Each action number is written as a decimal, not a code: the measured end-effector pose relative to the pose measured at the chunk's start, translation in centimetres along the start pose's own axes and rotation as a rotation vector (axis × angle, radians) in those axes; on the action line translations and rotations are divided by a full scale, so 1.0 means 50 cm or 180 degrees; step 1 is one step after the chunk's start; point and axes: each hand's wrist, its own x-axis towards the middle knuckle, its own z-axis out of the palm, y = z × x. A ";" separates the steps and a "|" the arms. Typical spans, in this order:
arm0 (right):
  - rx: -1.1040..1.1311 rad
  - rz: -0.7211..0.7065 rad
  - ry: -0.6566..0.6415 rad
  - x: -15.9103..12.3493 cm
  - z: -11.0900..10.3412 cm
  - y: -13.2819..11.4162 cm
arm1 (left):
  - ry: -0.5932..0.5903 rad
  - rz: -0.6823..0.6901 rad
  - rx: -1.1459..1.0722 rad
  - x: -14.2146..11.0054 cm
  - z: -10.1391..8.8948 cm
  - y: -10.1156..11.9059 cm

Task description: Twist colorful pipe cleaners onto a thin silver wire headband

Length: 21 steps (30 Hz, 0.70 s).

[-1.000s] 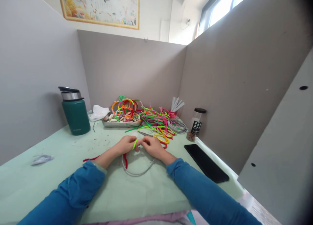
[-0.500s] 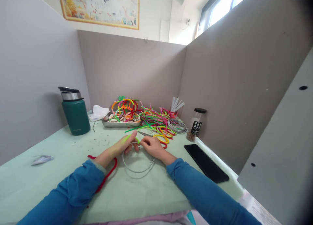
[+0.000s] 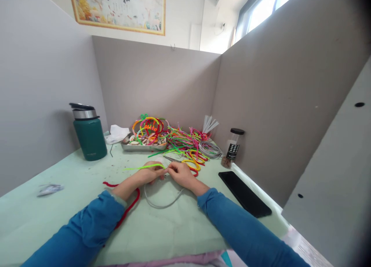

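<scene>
My left hand [image 3: 148,174] and my right hand [image 3: 180,173] meet at the middle of the green table, fingers pinched together. Between them they hold a thin grey hairband [image 3: 162,202] that loops toward me, and a lime green pipe cleaner [image 3: 142,167] that sticks out to the left over my left hand. A red pipe cleaner [image 3: 127,205] lies on the table beside and under my left wrist.
A pile of coloured pipe cleaners [image 3: 185,143], a metal tray [image 3: 143,146] of wrapped hairbands and scissors [image 3: 188,162] lie behind my hands. A green flask [image 3: 89,132] stands left, a black phone [image 3: 245,193] and a small jar [image 3: 232,146] right. Grey partitions enclose the desk.
The green pipe cleaner went from a curl at my left fingers to a straight length pointing left. The red pipe cleaner shifted from under my hands to beside my left wrist.
</scene>
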 end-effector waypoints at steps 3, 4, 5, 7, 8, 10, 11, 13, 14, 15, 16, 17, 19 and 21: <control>-0.0002 -0.0003 0.0011 0.000 -0.002 -0.003 | -0.0054 0.0071 0.0109 -0.002 -0.005 0.003; -0.0002 -0.0001 0.0008 0.000 -0.002 -0.003 | -0.0051 0.0099 0.0166 -0.002 -0.006 0.004; -0.0003 0.0006 0.0005 0.000 -0.003 -0.004 | -0.0040 0.0122 0.0223 -0.002 -0.007 0.005; -0.0004 0.0026 -0.0005 0.000 -0.003 -0.005 | -0.0006 0.0141 0.0294 -0.003 -0.009 0.006; -0.0004 0.0034 -0.0012 -0.001 -0.003 -0.006 | 0.0011 0.0148 0.0314 -0.003 -0.009 0.007; -0.0004 0.0043 -0.0029 -0.001 -0.004 -0.007 | 0.0035 0.0175 0.0346 -0.002 -0.008 0.006; -0.0005 0.0036 -0.0039 -0.001 -0.004 -0.007 | 0.0043 0.0193 0.0351 -0.002 -0.008 0.006; -0.0016 0.0012 -0.0044 -0.001 -0.003 -0.008 | 0.0039 0.0202 0.0317 -0.002 -0.007 0.006; -0.0025 -0.0002 -0.0041 -0.001 -0.003 -0.008 | 0.0019 0.0188 0.0276 -0.001 -0.006 0.006; -0.0035 -0.0015 -0.0034 -0.001 -0.003 -0.007 | -0.0008 0.0165 0.0227 -0.001 -0.006 0.006; -0.0042 -0.0028 -0.0030 -0.001 -0.002 -0.007 | -0.0035 0.0144 0.0182 -0.001 -0.006 0.005; -0.0048 -0.0035 -0.0024 -0.001 -0.002 -0.006 | -0.0052 0.0127 0.0146 0.000 -0.005 0.004; -0.0047 -0.0039 -0.0019 -0.001 -0.001 -0.005 | -0.0051 0.0109 0.0123 0.001 -0.005 0.001; -0.0032 -0.0032 -0.0013 -0.002 -0.001 -0.004 | -0.0006 0.0105 0.0102 0.002 -0.004 -0.001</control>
